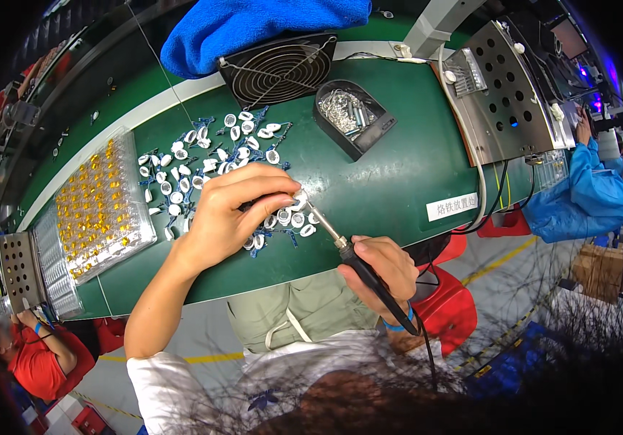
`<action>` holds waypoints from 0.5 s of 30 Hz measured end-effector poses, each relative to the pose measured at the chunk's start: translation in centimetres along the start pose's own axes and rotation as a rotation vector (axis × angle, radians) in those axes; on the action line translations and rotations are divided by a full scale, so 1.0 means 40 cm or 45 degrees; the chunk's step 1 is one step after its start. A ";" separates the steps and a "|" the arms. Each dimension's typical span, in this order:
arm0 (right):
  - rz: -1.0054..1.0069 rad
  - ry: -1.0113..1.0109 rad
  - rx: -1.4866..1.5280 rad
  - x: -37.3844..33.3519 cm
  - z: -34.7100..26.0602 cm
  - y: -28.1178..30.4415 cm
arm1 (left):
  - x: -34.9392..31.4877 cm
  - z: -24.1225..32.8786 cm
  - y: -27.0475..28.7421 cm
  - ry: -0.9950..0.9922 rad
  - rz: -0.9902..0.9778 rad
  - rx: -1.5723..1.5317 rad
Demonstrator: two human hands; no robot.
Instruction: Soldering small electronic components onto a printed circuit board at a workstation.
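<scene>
My right hand is wrapped round the black handle of a soldering iron. The iron slants up and left, and its metal tip meets a small round white part. That part is pinched between the thumb and fingers of my left hand, which partly cover it. Around and beyond my left hand lie many loose white oval parts with short blue wires, scattered over the green bench mat. A few more sit just under my left fingers, at the front of the pile.
A clear plastic tray of small amber pieces lies at left. Beyond my hands stand a black fan, a blue towel and a black bin of small metal parts. A perforated metal box is at right; co-workers sit at both sides.
</scene>
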State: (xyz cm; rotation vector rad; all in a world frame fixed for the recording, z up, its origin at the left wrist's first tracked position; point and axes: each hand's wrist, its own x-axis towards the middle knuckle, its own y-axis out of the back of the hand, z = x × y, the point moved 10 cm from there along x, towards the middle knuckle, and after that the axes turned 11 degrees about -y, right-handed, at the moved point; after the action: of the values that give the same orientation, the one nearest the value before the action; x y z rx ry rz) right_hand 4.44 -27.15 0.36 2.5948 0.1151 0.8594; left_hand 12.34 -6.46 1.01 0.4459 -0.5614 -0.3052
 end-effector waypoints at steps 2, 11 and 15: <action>-0.003 -0.027 -0.006 0.000 0.003 0.002 | 0.004 0.019 -0.003 -0.112 -0.001 0.070; 0.011 -0.056 0.015 -0.004 0.011 0.015 | -0.002 0.014 -0.013 -0.065 -0.059 0.043; 0.025 -0.071 0.023 -0.001 0.006 0.018 | -0.003 0.011 -0.011 -0.050 -0.083 0.044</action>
State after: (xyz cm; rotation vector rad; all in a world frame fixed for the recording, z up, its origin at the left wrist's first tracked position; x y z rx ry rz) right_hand 4.52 -27.92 0.44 2.6381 0.0824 0.7950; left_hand 11.92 -6.95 1.07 0.4933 -0.5921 -0.3678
